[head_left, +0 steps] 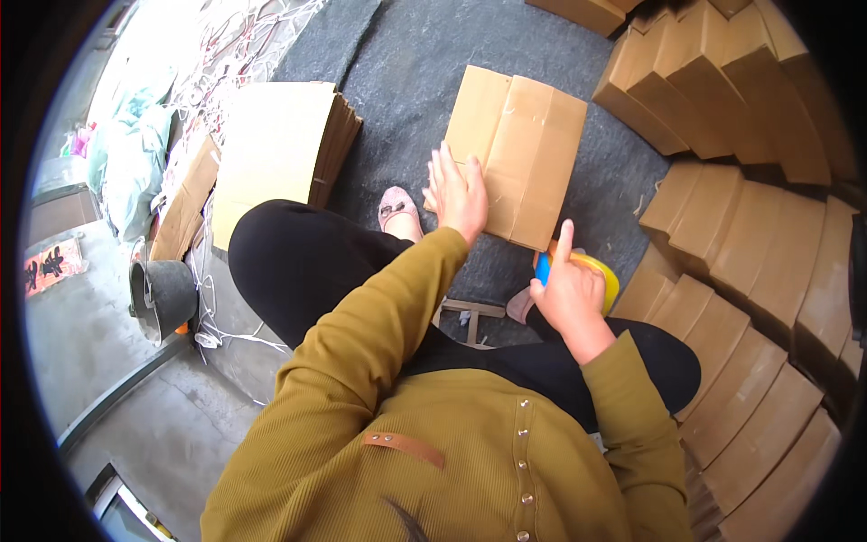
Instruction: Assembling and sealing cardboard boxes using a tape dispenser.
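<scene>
A closed cardboard box (531,154) stands in front of me on the dark floor covering, with a strip along the middle of its top. My left hand (459,194) lies with stretched fingers against the box's near left edge and grips nothing. By the near right corner, my right hand (574,291) is closed around a blue and yellow tape dispenser (603,274), its index finger pointing up toward the box. The hand covers most of the dispenser, so its handle is largely hidden.
Flat cardboard sheets (275,144) are stacked to the left. Many closed boxes (713,86) line the right side in rows. A dark bucket (164,294), tangled white straps (239,45) and green plastic bags (134,154) lie farther left. A low wooden stool (479,310) shows between my legs.
</scene>
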Tool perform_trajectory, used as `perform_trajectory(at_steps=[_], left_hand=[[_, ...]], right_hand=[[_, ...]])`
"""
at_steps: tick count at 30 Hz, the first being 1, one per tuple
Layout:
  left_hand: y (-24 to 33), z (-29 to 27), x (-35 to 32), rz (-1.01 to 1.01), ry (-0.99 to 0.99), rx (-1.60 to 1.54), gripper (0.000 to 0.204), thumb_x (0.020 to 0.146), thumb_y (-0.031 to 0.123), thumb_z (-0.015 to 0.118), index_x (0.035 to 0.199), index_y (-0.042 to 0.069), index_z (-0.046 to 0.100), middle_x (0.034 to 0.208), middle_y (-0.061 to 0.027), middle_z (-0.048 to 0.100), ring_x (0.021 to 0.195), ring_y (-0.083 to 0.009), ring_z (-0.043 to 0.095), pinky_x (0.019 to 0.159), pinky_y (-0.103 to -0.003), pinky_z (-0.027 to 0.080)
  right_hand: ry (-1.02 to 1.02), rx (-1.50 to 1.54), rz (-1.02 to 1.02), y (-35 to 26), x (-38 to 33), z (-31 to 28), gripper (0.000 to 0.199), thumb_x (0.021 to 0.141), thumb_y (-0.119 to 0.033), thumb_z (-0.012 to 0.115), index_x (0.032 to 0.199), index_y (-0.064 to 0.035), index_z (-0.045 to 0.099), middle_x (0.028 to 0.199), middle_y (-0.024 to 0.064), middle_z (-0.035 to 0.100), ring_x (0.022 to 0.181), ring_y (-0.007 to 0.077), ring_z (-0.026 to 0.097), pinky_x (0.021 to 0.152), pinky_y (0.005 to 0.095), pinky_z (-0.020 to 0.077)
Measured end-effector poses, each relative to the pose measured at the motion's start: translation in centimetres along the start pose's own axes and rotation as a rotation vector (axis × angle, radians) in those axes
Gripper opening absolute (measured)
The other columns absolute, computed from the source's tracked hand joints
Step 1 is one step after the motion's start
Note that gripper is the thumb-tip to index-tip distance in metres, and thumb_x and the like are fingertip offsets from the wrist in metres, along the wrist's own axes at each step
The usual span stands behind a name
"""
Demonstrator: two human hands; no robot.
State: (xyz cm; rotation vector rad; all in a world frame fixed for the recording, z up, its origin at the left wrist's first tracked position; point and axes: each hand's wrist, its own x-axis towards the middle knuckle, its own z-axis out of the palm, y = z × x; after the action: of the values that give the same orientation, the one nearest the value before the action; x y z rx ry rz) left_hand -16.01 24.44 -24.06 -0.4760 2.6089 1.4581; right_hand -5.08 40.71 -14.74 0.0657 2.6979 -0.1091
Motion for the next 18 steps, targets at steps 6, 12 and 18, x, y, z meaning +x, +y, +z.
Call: perform_trajectory(at_steps=[6, 12, 18], left_hand=[[8.2, 1.9, 9.3, 0.822, -0.099, 0.36, 0.053, 0.099, 0.031, 0.055, 0.147, 0.01, 0.045, 0.159, -0.0203, 0.033, 0.149, -0.04, 0.025, 0.12, -0.05, 0.025], [11.6, 0.9, 12.8, 0.599, -0.469, 0.771, 0.066, 0.088, 0.056, 0.066, 0.136, 0.011, 0.058, 0.14, -0.017, 0.052, 0.135, -0.0337, 0.045, 0.115, -0.049, 0.033], [5.4, -3.6, 11.8, 0.287, -0.119, 0.6, 0.079, 0.08, 0.069, 0.067, 0.119, -0.001, 0.065, 0.124, -0.0219, 0.059, 0.117, -0.0393, 0.058, 0.095, -0.046, 0.052]], right_hand=[[-0.177, 0.056, -0.071, -1.6, -1.3, 0.9, 0.043, 0.075, -0.034, 0.073, 0.104, -0.0033, 0.062, 0.08, 0.0157, 0.073, 0.075, 0.0317, 0.073, 0.073, 0.0436, 0.0548], [-0.319, 0.201, 0.106, -1.8, 1.7, 0.4, 0.055, 0.078, -0.036, 0.069, 0.119, -0.0011, 0.058, 0.094, 0.0221, 0.073, 0.091, 0.0385, 0.071, 0.083, 0.0459, 0.0537], [-0.146, -0.033, 0.153, 4.4, 7.8, -2.4, 0.049, 0.077, -0.037, 0.068, 0.11, -0.0007, 0.062, 0.094, 0.0214, 0.074, 0.091, 0.0368, 0.072, 0.083, 0.0461, 0.0547]])
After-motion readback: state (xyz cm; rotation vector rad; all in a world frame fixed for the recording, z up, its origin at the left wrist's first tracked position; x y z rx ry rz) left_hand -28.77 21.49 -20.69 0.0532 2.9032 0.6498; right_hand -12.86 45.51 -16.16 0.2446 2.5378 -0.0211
